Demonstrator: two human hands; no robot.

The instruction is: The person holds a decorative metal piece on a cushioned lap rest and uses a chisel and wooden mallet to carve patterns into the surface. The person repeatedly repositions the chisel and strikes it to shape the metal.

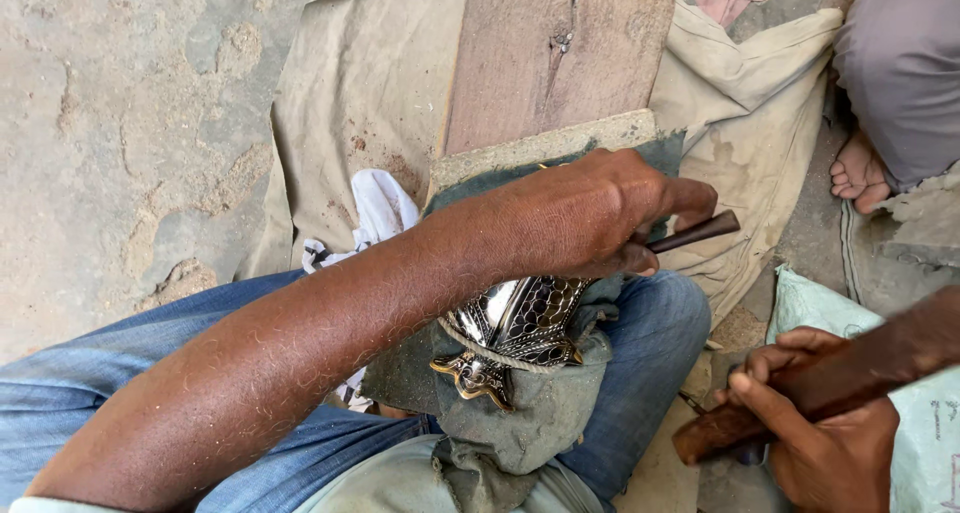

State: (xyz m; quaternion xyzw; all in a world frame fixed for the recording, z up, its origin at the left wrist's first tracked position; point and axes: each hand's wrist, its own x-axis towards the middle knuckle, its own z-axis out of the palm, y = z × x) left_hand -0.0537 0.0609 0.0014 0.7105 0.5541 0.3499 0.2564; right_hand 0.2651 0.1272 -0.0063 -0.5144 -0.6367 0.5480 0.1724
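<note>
The left hand point(590, 218) pinches a dark chisel-like punch point(695, 233) at centre frame, tip hidden. The right hand point(820, 433), lower right, grips a wooden mallet point(800, 388). Cloth padding point(530, 413) cradles the ornate engraved metal vessel point(515, 328) steady on the lap.

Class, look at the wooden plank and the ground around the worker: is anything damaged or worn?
Yes. The wooden plank has a long crack running down its middle, and the concrete floor on the left is pitted and chipped in patches.
</note>
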